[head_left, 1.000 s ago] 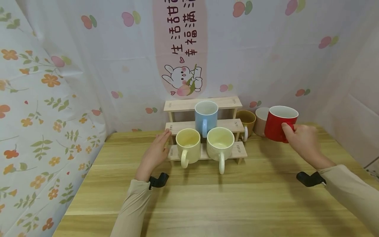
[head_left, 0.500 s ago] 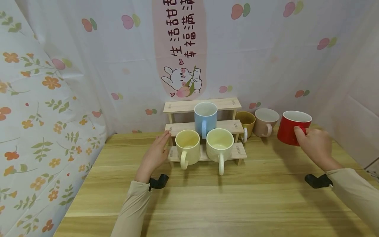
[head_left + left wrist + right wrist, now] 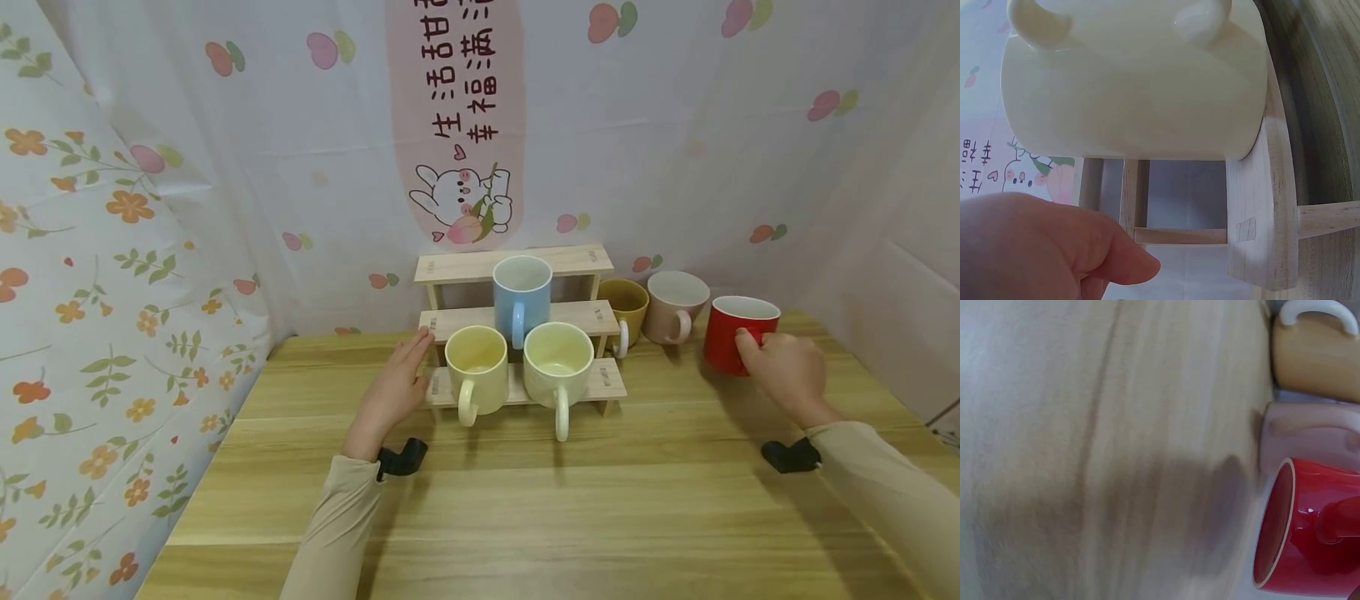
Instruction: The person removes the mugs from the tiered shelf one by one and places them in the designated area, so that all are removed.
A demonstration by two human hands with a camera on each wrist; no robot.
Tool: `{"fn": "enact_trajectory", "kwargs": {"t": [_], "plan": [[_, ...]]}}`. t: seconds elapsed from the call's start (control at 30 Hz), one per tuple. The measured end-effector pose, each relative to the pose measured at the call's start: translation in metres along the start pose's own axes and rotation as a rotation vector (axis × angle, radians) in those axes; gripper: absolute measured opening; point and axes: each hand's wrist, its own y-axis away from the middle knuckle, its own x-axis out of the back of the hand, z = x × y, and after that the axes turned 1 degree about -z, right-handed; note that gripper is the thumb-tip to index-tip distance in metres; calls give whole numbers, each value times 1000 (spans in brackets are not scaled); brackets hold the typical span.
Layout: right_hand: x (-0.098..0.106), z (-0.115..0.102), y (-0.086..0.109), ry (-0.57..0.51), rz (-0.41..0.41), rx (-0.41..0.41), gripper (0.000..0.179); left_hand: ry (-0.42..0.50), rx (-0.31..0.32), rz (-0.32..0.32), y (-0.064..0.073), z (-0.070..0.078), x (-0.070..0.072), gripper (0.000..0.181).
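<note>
My right hand grips a red mug with a white inside by its handle, at the right back of the table. The mug's underside shows in the right wrist view, tilted, with a shadow on the wood beside it. My left hand lies with extended fingers at the left end of a three-tier wooden rack. A light blue mug stands on the middle tier. On the lowest tier are a yellow mug and a pale green-yellow mug, handles facing me.
Right of the rack stand a mustard mug with a white handle and a pale pink mug, close beside the red one. A patterned curtain hangs behind the wooden table.
My right hand has carried the red mug rightward, then lower toward the table. The pale pink mug, partly covered before, now shows with its handle. My left hand stays at the rack.
</note>
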Motion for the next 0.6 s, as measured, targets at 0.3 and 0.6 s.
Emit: {"fn": "enact_trajectory", "kwargs": {"t": [0.3, 0.6], "plan": [[-12, 3, 4, 3, -50, -44, 57, 3, 19, -13, -2, 1, -1, 64], [-20, 7, 3, 9, -53, -44, 57, 8, 36, -9, 0, 1, 0, 64]]}}
